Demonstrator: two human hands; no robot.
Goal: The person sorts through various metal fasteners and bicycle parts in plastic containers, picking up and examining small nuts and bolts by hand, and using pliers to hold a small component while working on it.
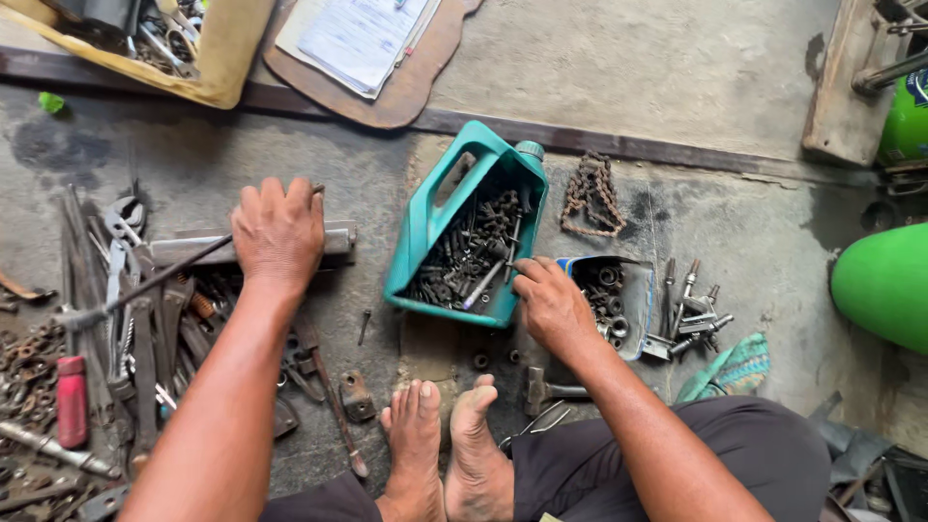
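The left hand (278,235) rests palm-down, fingers closed over a grey metal bar (338,242) on the floor. The right hand (551,304) pinches a bolt (483,285) inside the cut-open teal jug (425,217) of fasteners.

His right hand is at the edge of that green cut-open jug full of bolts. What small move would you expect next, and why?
Probably a short dip inward to pinch one bolt. The right hand has its fingertips at the rim of the green jug, just above the bolts, while the left hand rests on a metal bar.
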